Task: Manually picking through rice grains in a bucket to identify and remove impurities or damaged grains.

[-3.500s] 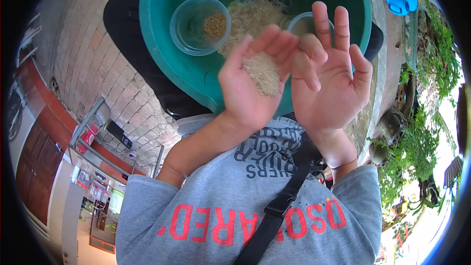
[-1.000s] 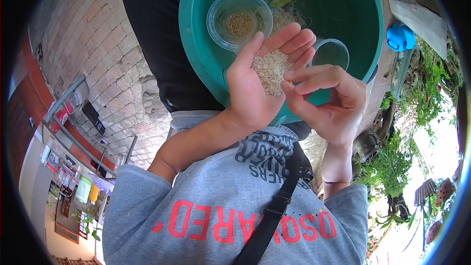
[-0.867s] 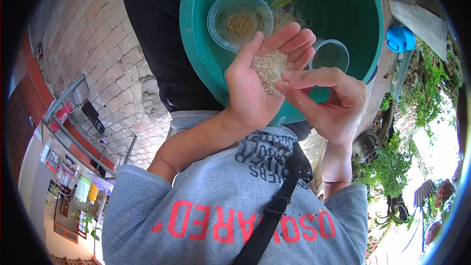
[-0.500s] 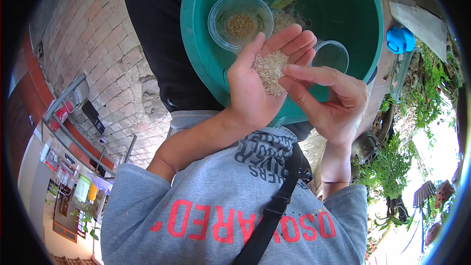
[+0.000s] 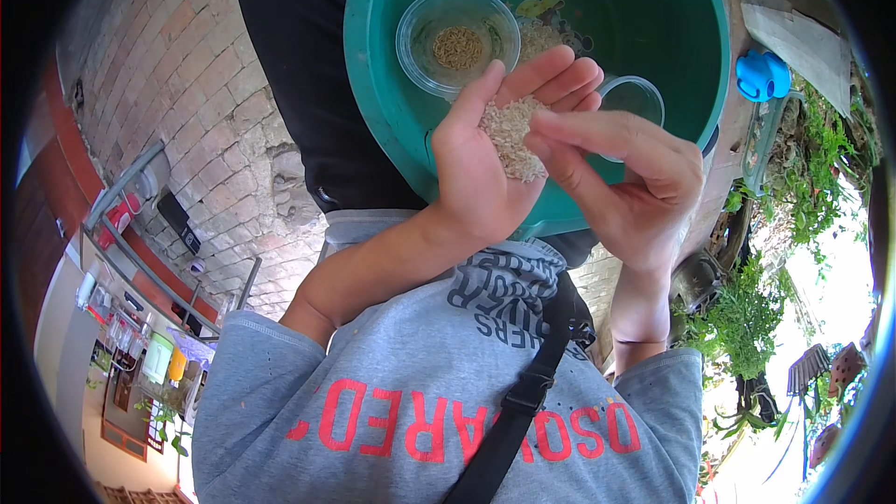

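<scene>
A heap of pale rice grains (image 5: pixel 512 140) rests in the cupped palm of my left hand (image 5: pixel 485 163), palm up with its fingers stretched out. Just over the heap, my right hand (image 5: pixel 644 168) has its thumb and forefinger closed in a pinch at the right edge of the grains. Whatever lies between those fingertips is too small to make out. Both hands are above the near part of a green plastic tub (image 5: pixel 387 121). Inside the tub, a clear plastic cup (image 5: pixel 411 56) holds brown unhusked grains (image 5: pixel 457 49).
Another clear round container (image 5: pixel 644 98) sits in the tub, partly behind my right hand. Pale grains (image 5: pixel 537 37) lie beyond my left fingertips. A blue plastic object (image 5: pixel 763 75) is right of the tub, near green plants (image 5: pixel 747 317). Brick paving (image 5: pixel 205 112) stretches to the left.
My right hand has shifted slightly up and its pinching fingertips now sit a little higher over the grains. The left hand stays in place.
</scene>
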Tool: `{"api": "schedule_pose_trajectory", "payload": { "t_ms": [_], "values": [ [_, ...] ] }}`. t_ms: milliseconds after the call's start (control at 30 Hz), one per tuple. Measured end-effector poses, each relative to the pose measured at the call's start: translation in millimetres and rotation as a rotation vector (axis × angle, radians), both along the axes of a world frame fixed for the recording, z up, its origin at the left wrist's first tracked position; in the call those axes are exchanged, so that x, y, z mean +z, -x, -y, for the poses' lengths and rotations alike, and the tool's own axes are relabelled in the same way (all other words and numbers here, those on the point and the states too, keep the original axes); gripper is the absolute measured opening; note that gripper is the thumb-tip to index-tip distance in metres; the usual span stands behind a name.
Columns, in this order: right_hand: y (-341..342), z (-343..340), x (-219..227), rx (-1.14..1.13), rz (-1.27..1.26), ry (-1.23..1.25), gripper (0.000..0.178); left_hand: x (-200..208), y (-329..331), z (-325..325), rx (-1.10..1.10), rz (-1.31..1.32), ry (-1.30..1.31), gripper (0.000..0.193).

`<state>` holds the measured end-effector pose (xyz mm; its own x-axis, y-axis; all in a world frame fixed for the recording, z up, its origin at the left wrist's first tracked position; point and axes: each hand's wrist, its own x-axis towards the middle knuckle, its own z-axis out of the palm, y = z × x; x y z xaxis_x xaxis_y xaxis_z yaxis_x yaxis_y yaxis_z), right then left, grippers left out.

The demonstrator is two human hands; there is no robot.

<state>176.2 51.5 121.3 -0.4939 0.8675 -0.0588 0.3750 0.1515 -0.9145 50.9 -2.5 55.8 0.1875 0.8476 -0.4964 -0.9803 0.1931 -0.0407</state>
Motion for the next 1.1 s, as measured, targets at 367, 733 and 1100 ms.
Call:
{"api": "schedule_pose_trajectory", "payload": {
  "t_ms": [367,733,1100],
  "values": [
    [-2,-3,-1,-0.093,-0.022,-0.006,0.031,-4,0,2,0.063,0.110,-0.030,0.056],
    [-9,12,-2,0.018,0.287,0.019,0.029,4,1,1,0.003,-0.015,0.070,0.057],
    [-20,4,2,-0.080,0.092,0.062,0.024,-4,-3,3,0.063,0.169,-0.062,0.054]
  ]
}}
